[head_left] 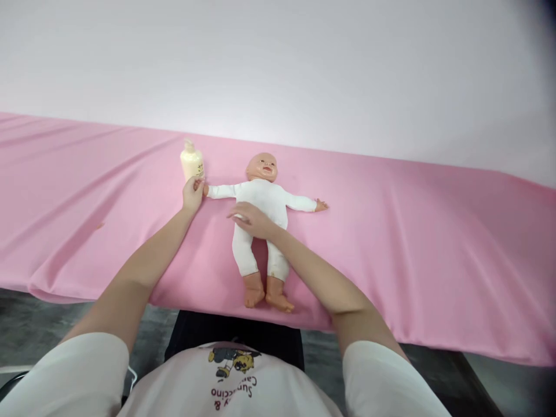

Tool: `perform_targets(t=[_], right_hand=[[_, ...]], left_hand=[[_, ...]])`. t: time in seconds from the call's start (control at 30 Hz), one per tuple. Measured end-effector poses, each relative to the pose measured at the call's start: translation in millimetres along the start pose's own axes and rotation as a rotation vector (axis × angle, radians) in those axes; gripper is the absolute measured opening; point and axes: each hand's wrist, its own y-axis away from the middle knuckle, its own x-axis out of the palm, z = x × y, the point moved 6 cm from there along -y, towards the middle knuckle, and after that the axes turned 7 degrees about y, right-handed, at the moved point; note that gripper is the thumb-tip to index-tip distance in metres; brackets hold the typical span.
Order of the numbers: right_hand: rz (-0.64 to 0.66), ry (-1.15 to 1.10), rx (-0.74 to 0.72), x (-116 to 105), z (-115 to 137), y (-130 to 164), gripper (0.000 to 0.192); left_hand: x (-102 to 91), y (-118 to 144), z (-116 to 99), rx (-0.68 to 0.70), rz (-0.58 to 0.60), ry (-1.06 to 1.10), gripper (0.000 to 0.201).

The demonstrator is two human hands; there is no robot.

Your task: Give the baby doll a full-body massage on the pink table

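A baby doll (pixel 264 197) with a white cloth body lies on its back, arms spread wide and feet toward me. My left hand (pixel 193 194) is closed around the doll's small hand at the left. Just behind it stands a cream-coloured pump bottle (pixel 191 161), its lower part partly covered by my fingers. Over the doll's belly and hip hovers or rests my right hand (pixel 252 220), fingers stretched to the left and slightly blurred. A whitish patch shows by its fingers; whether it is lotion or the doll's cloth I cannot tell.
A pink cloth (pixel 412 249) with folds covers the long table, and its front edge hangs down before me. Behind the table rises a white wall (pixel 278 69). A small orange speck (pixel 100 226) lies on the cloth at the left.
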Motion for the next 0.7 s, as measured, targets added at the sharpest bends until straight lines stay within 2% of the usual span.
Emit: perform_targets(t=[0.07,0.17,0.27,0.33,0.43,0.53,0.6,0.63,0.7], right_hand=[[0.099,0.023,0.019,4.7,23.4,17.9,0.024],[0.254,0.094,0.154,11.2,52.7,46.5,0.027],[0.385,0.084,0.379,16.9,73.4,74.8,0.049],[0.426,0.036,0.497,21.9,86.5,91.0,0.065],[0.351,0.03,0.587,29.9,103.8,107.1,0.075],[0.202,0.024,0.636,41.9,114.8,117.6,0.077],[0.148,-0.021,0.622,53.8,119.7,122.2,0.082],[0.114,-0.051,0.602,58.7,121.3,123.5,0.083],[0.029,-0.093,0.555,64.5,121.8,125.6,0.082]], left_hand=[[-1.6,-1.2,4.8,-0.039,-0.016,-0.084,0.005],[-5.6,-1.2,6.1,-0.099,-0.041,-0.174,0.01],[-10.1,5.9,-0.8,-0.153,-0.055,-0.208,0.015],[-12.3,16.8,-9.6,-0.189,-0.071,-0.235,0.017],[-12.0,40.8,-28.4,-0.239,-0.112,-0.269,0.019],[-5.7,69.4,-52.6,-0.299,-0.121,-0.275,0.037],[1.2,92.9,-70.2,-0.349,-0.063,-0.247,0.049],[7.4,108.3,-76.6,-0.408,0.035,-0.207,0.05],[10.2,143.9,-95.8,-0.399,0.101,-0.16,0.046]])
